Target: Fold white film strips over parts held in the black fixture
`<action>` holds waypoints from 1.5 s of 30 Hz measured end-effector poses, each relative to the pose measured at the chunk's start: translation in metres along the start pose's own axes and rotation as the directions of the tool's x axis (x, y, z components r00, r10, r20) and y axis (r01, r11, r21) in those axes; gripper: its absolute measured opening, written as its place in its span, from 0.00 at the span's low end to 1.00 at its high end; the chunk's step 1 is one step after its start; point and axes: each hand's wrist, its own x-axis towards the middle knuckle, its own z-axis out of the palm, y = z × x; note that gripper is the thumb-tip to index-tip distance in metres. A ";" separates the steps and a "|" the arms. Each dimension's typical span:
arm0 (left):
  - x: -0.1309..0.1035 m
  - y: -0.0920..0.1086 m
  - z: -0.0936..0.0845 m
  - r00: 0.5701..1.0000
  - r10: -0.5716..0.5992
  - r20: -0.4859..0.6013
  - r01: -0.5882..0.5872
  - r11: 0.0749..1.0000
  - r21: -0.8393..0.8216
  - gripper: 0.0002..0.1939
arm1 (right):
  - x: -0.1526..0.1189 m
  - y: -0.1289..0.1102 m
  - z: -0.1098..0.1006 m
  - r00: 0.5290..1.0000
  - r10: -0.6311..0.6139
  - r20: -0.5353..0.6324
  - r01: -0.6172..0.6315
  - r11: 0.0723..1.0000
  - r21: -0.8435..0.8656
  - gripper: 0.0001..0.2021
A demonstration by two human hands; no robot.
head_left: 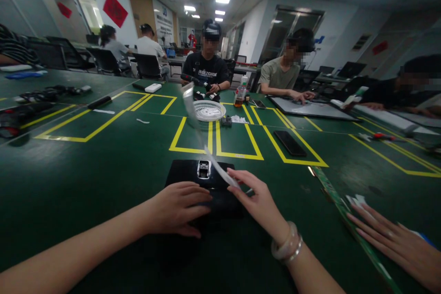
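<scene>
A glossy black panel [179, 172] lies on the green table in front of me, with a silver-rimmed square opening [204, 170] near its far edge. My left hand [181, 206] rests on the panel's near left part, fingers stretched and slightly apart, holding nothing. Between the thumb and fingers of my right hand [253, 195], at the panel's right side, is pinched one end of a long whitish strip [215, 161]. The strip rises up and to the left; its far end is blurred, so I cannot tell its material. My hands hide the panel's near part.
At the right, another person's hand [396, 243] rests near a long green circuit board [344, 213]. Ahead are a white round basket [208, 110], a bottle [240, 94], a black phone [290, 142] and yellow tape outlines [239, 155]. Several people sit farther off.
</scene>
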 end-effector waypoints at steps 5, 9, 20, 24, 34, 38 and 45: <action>0.002 0.013 -0.011 0.980 0.174 -0.097 -0.158 0.976 0.150 0.09 | -0.005 0.001 0.009 0.977 0.014 0.213 0.042 0.966 -0.254 0.26; -0.002 -0.001 -0.010 0.999 -0.010 -0.039 0.016 0.987 0.158 0.09 | -0.006 0.000 0.012 0.940 -0.014 0.340 0.161 0.899 -0.408 0.23; -0.005 -0.014 -0.005 0.989 -0.085 0.117 0.068 0.988 0.142 0.16 | -0.006 -0.017 0.006 0.915 -0.112 0.388 0.344 0.720 -0.603 0.09; -0.006 -0.014 -0.004 0.989 -0.085 0.118 0.067 0.986 0.150 0.16 | -0.008 -0.023 0.012 0.908 -0.093 0.409 0.357 0.682 -0.638 0.10; 0.001 -0.012 0.004 0.934 -0.321 0.155 0.317 0.947 0.051 0.47 | -0.004 -0.019 0.002 0.958 -0.183 0.220 0.283 0.718 -0.636 0.12; 0.004 -0.015 0.005 0.919 -0.353 0.177 0.354 0.935 0.024 0.47 | -0.003 -0.014 -0.001 0.968 -0.192 0.163 0.252 0.732 -0.633 0.11; -0.002 -0.025 -0.012 0.907 -0.401 0.130 0.407 0.913 -0.031 0.44 | -0.001 -0.011 -0.004 0.975 -0.204 0.087 0.213 0.751 -0.626 0.11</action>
